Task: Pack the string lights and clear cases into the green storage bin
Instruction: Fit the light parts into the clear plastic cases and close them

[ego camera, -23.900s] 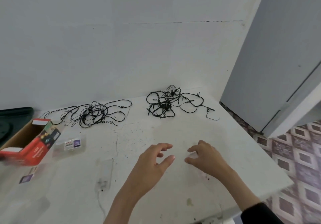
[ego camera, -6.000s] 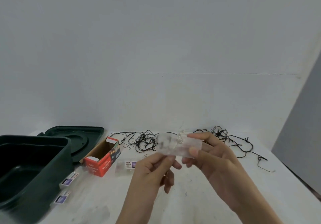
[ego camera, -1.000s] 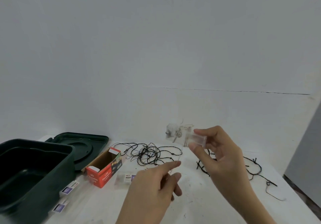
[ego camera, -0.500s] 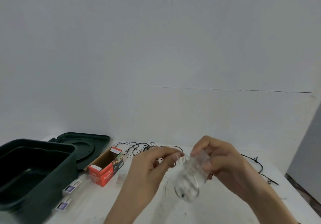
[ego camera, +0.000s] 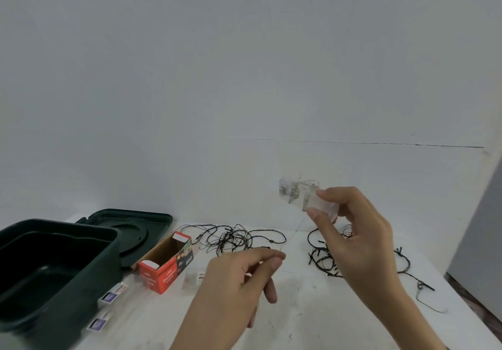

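My right hand [ego camera: 355, 230] holds a clear case [ego camera: 304, 196] raised above the white table, with fine wire lights wound around its far end. My left hand [ego camera: 239, 276] pinches a thin clear wire that runs up toward the case. Two tangles of black string lights lie on the table: one [ego camera: 233, 238] in the middle, one [ego camera: 323, 257] partly hidden behind my right hand. The green storage bin [ego camera: 54, 273] stands open and looks empty at the left. More clear cases [ego camera: 111, 295] with purple labels lie beside the bin.
The bin's green lid [ego camera: 135, 227] lies flat behind it. An open red cardboard box [ego camera: 165, 262] lies on its side between lid and lights. A small clear case [ego camera: 193, 277] sits next to the box. A grey door [ego camera: 486, 227] stands at the right.
My right hand has lifted the clear case up and away from my left hand. My left hand has moved down and apart, still pinching the thin wire.
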The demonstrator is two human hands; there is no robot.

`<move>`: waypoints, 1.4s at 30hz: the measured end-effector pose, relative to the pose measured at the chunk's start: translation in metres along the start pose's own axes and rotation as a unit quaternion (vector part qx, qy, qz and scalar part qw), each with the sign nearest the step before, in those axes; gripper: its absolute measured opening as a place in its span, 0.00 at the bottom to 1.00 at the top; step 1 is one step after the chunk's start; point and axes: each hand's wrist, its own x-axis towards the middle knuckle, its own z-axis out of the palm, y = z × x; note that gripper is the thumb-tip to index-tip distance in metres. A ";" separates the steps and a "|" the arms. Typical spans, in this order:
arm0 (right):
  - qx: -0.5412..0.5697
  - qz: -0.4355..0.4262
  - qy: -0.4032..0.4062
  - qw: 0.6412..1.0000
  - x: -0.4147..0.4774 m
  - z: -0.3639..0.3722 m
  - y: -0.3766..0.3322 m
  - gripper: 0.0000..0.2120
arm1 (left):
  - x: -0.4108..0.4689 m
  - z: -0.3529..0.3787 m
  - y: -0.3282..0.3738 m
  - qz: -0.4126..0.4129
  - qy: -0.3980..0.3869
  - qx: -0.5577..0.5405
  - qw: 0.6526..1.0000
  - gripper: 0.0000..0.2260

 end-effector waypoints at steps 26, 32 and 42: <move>0.542 0.281 -0.076 0.788 0.025 -0.006 -0.028 0.19 | 0.031 -0.022 0.004 0.012 0.013 -0.098 0.995 0.08; 0.285 0.187 0.036 0.939 0.036 -0.009 -0.032 0.10 | 0.015 -0.034 0.005 0.028 0.031 0.007 0.999 0.08; -0.024 0.063 -0.273 0.960 0.034 -0.017 -0.040 0.11 | 0.031 -0.071 0.060 0.301 0.165 0.300 0.890 0.09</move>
